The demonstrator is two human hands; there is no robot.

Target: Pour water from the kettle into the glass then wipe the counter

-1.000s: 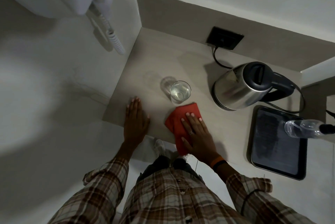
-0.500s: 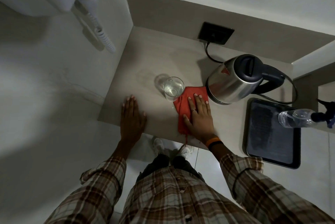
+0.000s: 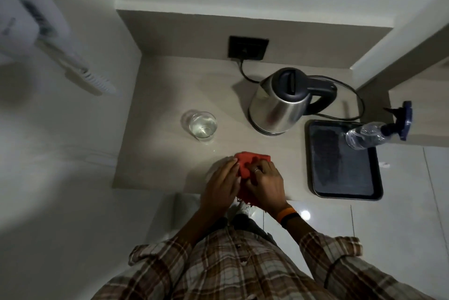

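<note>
A red cloth [image 3: 245,162] lies bunched near the front edge of the beige counter [image 3: 170,163]. My right hand [image 3: 266,185] presses on it with curled fingers, and my left hand [image 3: 222,184] rests against its left side, fingers on its edge. A clear glass [image 3: 202,127] holding water stands behind and to the left of the cloth. The steel kettle [image 3: 277,108] with a black lid and handle sits on its base at the back right, its cord plugged into the wall socket [image 3: 247,47].
A dark tray [image 3: 340,178] lies at the counter's right end, a clear spray bottle [image 3: 369,133] with a blue trigger over its far corner. A white wall-mounted appliance [image 3: 29,18] with a coiled cord hangs at upper left. Tiled floor lies below the counter edge.
My right hand has drawn the cloth back from beside the glass and kettle toward the front edge. My left hand has left the bare counter and joined the cloth.
</note>
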